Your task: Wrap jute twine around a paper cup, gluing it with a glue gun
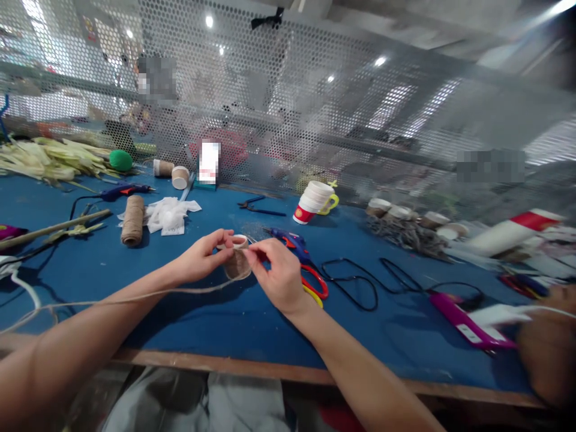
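A small paper cup (237, 268) wrapped in brown twine sits between my hands just above the blue table, its open mouth facing up. My left hand (207, 258) grips the cup's left side, with thumb and fingers at its rim. At the right of the rim, my right hand (276, 273) is closed in a pinch, apparently on the twine; its fingertips partly hide what they hold. A loose strand of twine (180, 291) runs from the cup leftward across my left forearm. Just beyond my right hand lie scissors (317, 283) with red and yellow handles and a blue glue gun (292, 241).
A twine spool (132, 221) stands left beside white crumpled tissue (168, 215). Pliers (261, 207), stacked paper cups (312, 201) and another glue gun (123, 191) lie farther back. A black cable leads right to a magenta power strip (468, 324). Another person's hand (551, 336) is at far right.
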A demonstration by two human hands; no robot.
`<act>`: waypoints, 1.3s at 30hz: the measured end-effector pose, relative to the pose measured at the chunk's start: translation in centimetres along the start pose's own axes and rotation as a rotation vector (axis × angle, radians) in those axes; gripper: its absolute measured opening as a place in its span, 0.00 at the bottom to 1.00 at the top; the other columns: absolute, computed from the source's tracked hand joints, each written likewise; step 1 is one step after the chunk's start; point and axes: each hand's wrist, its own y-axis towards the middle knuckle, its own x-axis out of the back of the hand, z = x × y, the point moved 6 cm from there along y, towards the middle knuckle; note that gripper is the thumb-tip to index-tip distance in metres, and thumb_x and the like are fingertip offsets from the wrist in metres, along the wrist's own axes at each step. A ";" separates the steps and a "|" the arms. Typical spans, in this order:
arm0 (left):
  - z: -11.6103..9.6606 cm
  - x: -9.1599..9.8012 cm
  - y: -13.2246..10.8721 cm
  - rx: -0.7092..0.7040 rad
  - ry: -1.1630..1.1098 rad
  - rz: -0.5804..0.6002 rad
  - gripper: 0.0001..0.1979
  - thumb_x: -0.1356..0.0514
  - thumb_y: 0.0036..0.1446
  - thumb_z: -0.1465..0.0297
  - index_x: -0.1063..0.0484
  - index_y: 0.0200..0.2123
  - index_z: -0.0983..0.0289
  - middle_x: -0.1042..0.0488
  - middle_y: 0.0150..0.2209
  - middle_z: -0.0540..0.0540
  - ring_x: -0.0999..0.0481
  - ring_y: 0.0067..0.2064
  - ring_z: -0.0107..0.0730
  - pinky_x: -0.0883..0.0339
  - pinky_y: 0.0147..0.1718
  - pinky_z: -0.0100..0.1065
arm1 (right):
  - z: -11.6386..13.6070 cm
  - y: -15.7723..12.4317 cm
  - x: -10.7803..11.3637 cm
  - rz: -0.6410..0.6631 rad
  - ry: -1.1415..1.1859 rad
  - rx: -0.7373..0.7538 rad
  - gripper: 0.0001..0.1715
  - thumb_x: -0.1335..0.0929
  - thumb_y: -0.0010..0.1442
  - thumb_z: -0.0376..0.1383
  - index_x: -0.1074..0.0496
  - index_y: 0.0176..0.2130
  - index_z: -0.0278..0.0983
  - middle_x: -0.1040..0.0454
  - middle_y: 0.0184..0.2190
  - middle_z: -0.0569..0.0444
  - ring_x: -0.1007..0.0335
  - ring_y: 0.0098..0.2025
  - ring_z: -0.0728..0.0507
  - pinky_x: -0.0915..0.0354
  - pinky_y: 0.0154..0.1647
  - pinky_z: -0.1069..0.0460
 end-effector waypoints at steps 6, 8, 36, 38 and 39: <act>-0.3 -0.3 -0.1 -0.060 0.048 0.057 0.09 0.48 0.57 0.64 0.41 0.29 0.64 0.31 0.51 0.64 0.46 0.61 0.37 0.52 0.56 0.45 | -1.4 0.0 0.9 0.008 -0.030 -0.076 0.06 0.36 0.57 0.32 0.36 0.28 0.36 0.34 0.22 0.54 0.38 0.25 0.49 0.39 0.26 0.53; -0.4 -0.4 -0.1 -0.071 0.045 0.068 0.09 0.48 0.58 0.64 0.41 0.29 0.63 0.32 0.51 0.63 0.47 0.61 0.37 0.52 0.56 0.44 | -1.6 -0.1 0.9 0.024 -0.021 -0.099 0.06 0.37 0.58 0.32 0.36 0.28 0.36 0.33 0.23 0.54 0.37 0.26 0.49 0.39 0.27 0.53; -2.0 -1.0 -0.7 -0.085 -0.128 0.161 0.06 0.48 0.58 0.68 0.40 0.31 0.64 0.34 0.54 0.62 0.51 0.63 0.35 0.55 0.57 0.45 | -3.5 -0.6 0.6 0.071 0.138 -0.386 0.06 0.37 0.58 0.36 0.35 0.29 0.37 0.29 0.27 0.53 0.33 0.28 0.48 0.36 0.30 0.53; -2.0 -1.0 -0.8 -0.074 -0.137 0.167 0.06 0.48 0.58 0.68 0.40 0.31 0.64 0.34 0.54 0.62 0.51 0.63 0.35 0.55 0.57 0.44 | -3.7 -0.7 0.5 0.077 0.172 -0.421 0.06 0.37 0.58 0.36 0.35 0.30 0.37 0.29 0.26 0.54 0.33 0.27 0.48 0.36 0.29 0.53; -2.0 -1.1 -0.8 -0.067 -0.145 0.169 0.06 0.48 0.58 0.68 0.40 0.31 0.64 0.34 0.54 0.62 0.51 0.63 0.34 0.55 0.57 0.44 | -3.8 -0.7 0.5 0.078 0.194 -0.438 0.06 0.37 0.57 0.36 0.35 0.30 0.37 0.29 0.26 0.54 0.34 0.27 0.48 0.36 0.29 0.53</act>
